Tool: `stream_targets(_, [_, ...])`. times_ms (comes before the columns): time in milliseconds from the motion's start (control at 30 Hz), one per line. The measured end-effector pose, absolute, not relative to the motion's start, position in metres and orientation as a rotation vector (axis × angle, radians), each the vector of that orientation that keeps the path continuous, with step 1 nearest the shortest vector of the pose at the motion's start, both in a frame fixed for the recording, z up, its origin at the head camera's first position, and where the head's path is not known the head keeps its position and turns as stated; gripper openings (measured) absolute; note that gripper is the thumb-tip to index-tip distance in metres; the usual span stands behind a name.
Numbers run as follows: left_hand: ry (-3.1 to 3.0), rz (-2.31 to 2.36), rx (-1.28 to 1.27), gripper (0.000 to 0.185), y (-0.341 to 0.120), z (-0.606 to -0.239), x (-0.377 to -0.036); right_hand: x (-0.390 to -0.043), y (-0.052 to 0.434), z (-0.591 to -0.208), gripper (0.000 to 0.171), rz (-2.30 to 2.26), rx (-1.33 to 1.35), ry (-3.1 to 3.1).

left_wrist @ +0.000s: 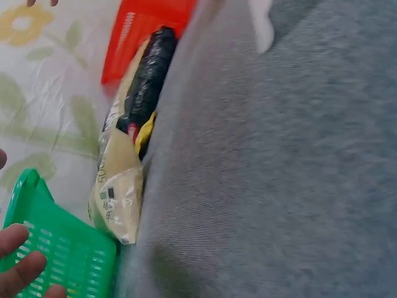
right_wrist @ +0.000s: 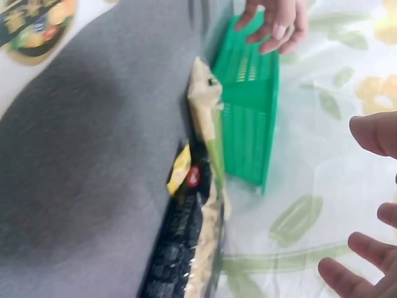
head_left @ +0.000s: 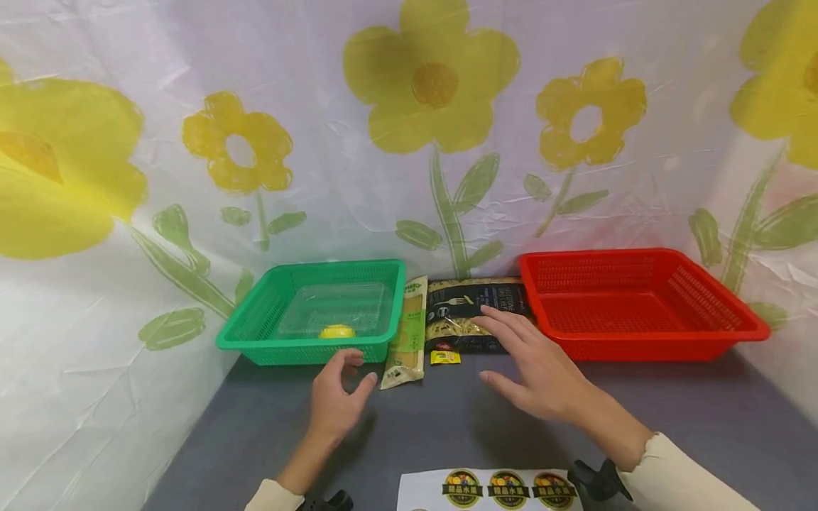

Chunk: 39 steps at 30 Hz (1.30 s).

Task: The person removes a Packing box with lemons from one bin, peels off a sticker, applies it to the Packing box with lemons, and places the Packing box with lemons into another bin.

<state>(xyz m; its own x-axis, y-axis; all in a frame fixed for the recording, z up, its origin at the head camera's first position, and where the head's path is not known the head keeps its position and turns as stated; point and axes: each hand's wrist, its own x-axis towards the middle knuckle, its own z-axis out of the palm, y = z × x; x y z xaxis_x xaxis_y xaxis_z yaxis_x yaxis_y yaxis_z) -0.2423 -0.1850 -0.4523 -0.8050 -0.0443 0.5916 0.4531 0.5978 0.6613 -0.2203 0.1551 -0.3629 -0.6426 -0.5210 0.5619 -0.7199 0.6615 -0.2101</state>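
My left hand (head_left: 341,390) hovers over the grey table just in front of the green basket (head_left: 255,323), fingers loosely curled and holding nothing. My right hand (head_left: 527,355) is spread open above the black pasta bag (head_left: 456,312), with its fingertips (head_left: 488,316) near the bag's right part. A pale green-and-cream packet (head_left: 407,333) lies between the green basket and the black bag. A small yellow sachet (head_left: 444,357) sits in front of the black bag. The packet (left_wrist: 118,186) and the black bag (left_wrist: 146,77) also show in the left wrist view.
An empty red basket (head_left: 728,312) stands at the right. Inside the green basket lie a clear plastic tray (head_left: 335,309) and a yellow lid (head_left: 336,331). A white sheet of round stickers (head_left: 505,490) lies at the table's near edge. A flowered cloth (head_left: 409,142) backs the table.
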Motion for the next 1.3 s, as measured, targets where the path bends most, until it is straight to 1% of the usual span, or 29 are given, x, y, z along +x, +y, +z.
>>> stream_targets(200, [-2.263,-1.383,-0.058,0.026,-0.188,-0.451,-0.251,-0.228,0.142,-0.352,0.078,0.625,0.954,-2.446])
stream_targets(333, [-2.156,-1.549,0.060,0.017,-0.191,-0.452,-0.260,-0.233,0.134,-0.349,0.076,0.684,0.947,-2.473])
stream_targets(400, [-2.066,-1.653,0.102,0.021,-0.192,-0.452,-0.266,-0.235,0.130,-0.347,0.075,0.720,0.938,-2.494])
stream_targets(567, [-1.804,-1.907,0.188,0.037,-0.196,-0.453,-0.277,-0.244,0.120,-0.343,0.075,0.817,0.921,-2.520])
stream_targets(667, [-1.647,-2.065,0.250,0.039,-0.200,-0.454,-0.281,-0.251,0.114,-0.341,0.075,0.891,0.925,-2.518])
stream_targets(767, [-1.490,-2.211,0.303,0.036,-0.205,-0.454,-0.284,-0.257,0.106,-0.339,0.073,0.972,0.919,-2.533])
stream_targets(1100, [-1.138,-2.416,0.298,0.016,-0.220,-0.459,-0.291,-0.275,0.079,-0.342,0.072,1.191,0.911,-2.583])
stream_targets(1300, [-1.015,-2.385,0.262,0.028,-0.223,-0.458,-0.295,-0.286,0.063,-0.342,0.070,1.355,0.886,-2.599])
